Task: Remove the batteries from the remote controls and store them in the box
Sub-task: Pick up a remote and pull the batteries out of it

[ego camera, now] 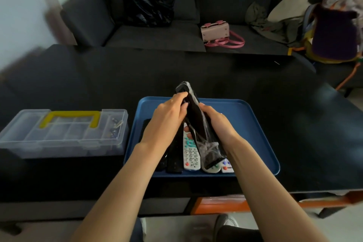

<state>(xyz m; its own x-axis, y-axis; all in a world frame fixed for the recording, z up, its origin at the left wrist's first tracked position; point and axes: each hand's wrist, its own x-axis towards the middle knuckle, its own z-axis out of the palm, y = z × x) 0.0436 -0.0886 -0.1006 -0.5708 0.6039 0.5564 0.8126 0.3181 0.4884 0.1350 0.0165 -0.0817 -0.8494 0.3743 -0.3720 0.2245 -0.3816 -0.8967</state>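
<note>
Head view gives me both hands on one black remote (196, 120) in a clear plastic sleeve, lifted tilted above the blue tray (253, 124). My left hand (169, 118) curls round its upper end — my right hand (218, 124) grips the middle. Other remotes (191, 153) lie side by side in the tray. Left of the tray sits the clear box (64, 133) with a yellow handle, lid closed.

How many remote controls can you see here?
At least 6: one black remote in a clear plastic sleeve gripped by both hands above the blue tray, and five lying in the tray: two black, three white. The arms may hide more.
</note>
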